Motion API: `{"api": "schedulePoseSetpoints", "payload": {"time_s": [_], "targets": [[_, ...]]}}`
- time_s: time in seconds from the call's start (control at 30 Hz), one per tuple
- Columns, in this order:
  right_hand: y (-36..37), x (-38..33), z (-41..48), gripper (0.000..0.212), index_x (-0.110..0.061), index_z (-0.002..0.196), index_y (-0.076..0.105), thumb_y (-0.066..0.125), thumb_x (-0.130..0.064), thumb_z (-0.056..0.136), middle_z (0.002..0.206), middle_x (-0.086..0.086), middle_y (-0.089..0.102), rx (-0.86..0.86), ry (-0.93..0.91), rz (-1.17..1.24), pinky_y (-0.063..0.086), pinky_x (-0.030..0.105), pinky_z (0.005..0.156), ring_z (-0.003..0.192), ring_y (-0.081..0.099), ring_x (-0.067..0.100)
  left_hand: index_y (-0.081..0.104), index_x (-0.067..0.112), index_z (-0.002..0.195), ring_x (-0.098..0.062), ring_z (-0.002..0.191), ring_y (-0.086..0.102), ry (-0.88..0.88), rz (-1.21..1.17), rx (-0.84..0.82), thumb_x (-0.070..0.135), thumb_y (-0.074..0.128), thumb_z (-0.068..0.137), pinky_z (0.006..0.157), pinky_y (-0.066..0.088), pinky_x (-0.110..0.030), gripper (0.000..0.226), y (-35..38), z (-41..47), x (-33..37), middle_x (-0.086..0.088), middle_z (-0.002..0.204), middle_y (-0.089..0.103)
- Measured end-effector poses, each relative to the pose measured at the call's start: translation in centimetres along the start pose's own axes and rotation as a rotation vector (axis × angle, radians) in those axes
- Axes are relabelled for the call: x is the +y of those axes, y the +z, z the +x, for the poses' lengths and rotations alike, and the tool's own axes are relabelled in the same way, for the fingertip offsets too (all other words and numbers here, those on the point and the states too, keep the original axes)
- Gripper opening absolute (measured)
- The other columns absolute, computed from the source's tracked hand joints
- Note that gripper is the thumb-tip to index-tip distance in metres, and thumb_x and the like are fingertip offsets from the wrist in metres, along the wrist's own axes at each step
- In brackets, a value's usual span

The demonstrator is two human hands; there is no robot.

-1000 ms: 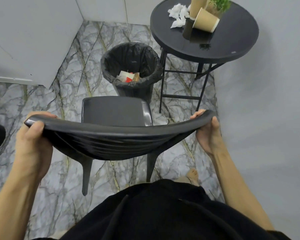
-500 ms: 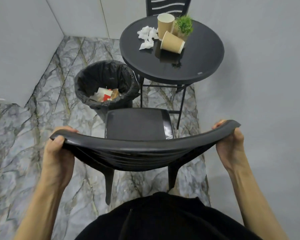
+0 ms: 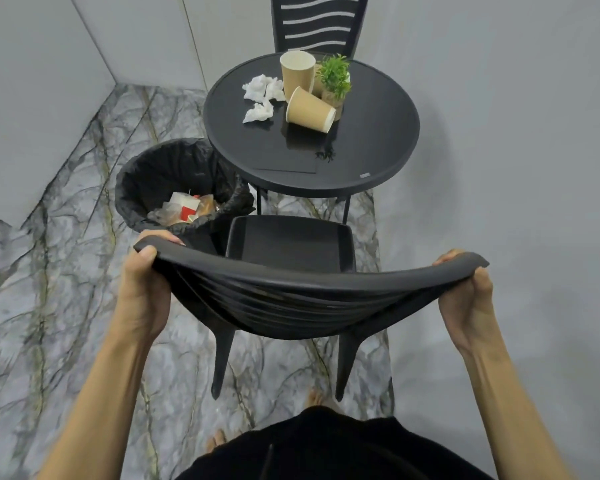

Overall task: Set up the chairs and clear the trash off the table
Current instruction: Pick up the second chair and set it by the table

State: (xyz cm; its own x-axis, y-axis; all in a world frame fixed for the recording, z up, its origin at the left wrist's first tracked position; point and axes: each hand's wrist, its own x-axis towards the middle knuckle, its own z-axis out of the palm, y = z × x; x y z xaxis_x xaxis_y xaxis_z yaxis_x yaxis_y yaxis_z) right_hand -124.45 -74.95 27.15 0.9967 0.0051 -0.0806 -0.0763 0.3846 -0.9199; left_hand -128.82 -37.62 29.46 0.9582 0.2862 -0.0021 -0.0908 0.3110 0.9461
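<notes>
- Between the person and the round black table point(image 3: 388, 157), a black plastic chair point(image 3: 291, 289) stands with its seat facing the table and its front edge just beside the table's near rim.
- At the left end of the chair's curved top rail, the left hand point(image 3: 142, 289) is wrapped closed around the rail, thumb on top and fingers curled over the far side.
- At the right end of the rail, the right hand point(image 3: 468, 299) is clamped closed on the rail too, thumb under the tip and fingers over the far edge.
- On the tabletop, one paper cup point(image 3: 297, 76) stands upright and a second paper cup point(image 3: 309, 110) lies on its side just in front of it, mouth toward the right.
- Left of the cups lie crumpled white tissues point(image 3: 262, 97), some touching the upright cup's base.
- Right of the cups sits a small potted green plant point(image 3: 335, 81), close against both.
- Behind the table, a second black chair point(image 3: 316, 26) with a slatted back stands against the grey wall.
- Left of the table, on the marbled floor point(image 3: 49, 289), a bin lined with a black bag point(image 3: 174, 174) holds white, red and brownish rubbish; it sits just beside the held chair's left corner.
- Whether the chair's legs touch the floor cannot be told.
</notes>
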Motion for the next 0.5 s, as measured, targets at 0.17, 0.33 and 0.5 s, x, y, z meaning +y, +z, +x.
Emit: {"api": "schedulePoseSetpoints", "payload": {"time_s": [0.17,0.33,0.5], "targets": [[-0.9,1.3,0.2,0.058,-0.024,0.072,0.058,0.077,-0.068,0.041,0.068,-0.011,0.055,0.021,0.035,0.025,0.045,0.013,0.056,0.064,0.053,0.004,0.061,0.022,0.073,-0.003,0.066,0.059,0.003,0.026,0.007,0.062,0.075,0.045,0.061,0.048,-0.012,0.051,0.1,0.8,-0.9,0.012,0.068,0.064],[-0.2,1.3,1.0,0.056,-0.023,0.074,0.057,0.074,-0.069,0.047,0.070,-0.008,0.050,0.013,0.028,-0.004,0.043,0.015,0.057,0.065,0.049,0.006,0.062,0.024,0.072,-0.002,0.064,0.060,-0.017,0.007,0.015,0.063,0.076,0.045,0.060,0.049,-0.011,0.050,-0.9,0.3,-1.2,0.012,0.068,0.065],[0.7,2.0,0.1,0.057,-0.024,0.073,0.057,0.074,-0.070,0.044,0.068,-0.008,0.051,0.015,0.036,-0.045,0.042,0.015,0.055,0.063,0.049,0.005,0.062,0.024,0.070,-0.003,0.063,0.058,-0.047,0.009,0.051,0.047,0.074,0.050,0.056,0.048,-0.011,0.033,-3.1,-1.0,-1.8,0.011,0.067,0.062]]}}
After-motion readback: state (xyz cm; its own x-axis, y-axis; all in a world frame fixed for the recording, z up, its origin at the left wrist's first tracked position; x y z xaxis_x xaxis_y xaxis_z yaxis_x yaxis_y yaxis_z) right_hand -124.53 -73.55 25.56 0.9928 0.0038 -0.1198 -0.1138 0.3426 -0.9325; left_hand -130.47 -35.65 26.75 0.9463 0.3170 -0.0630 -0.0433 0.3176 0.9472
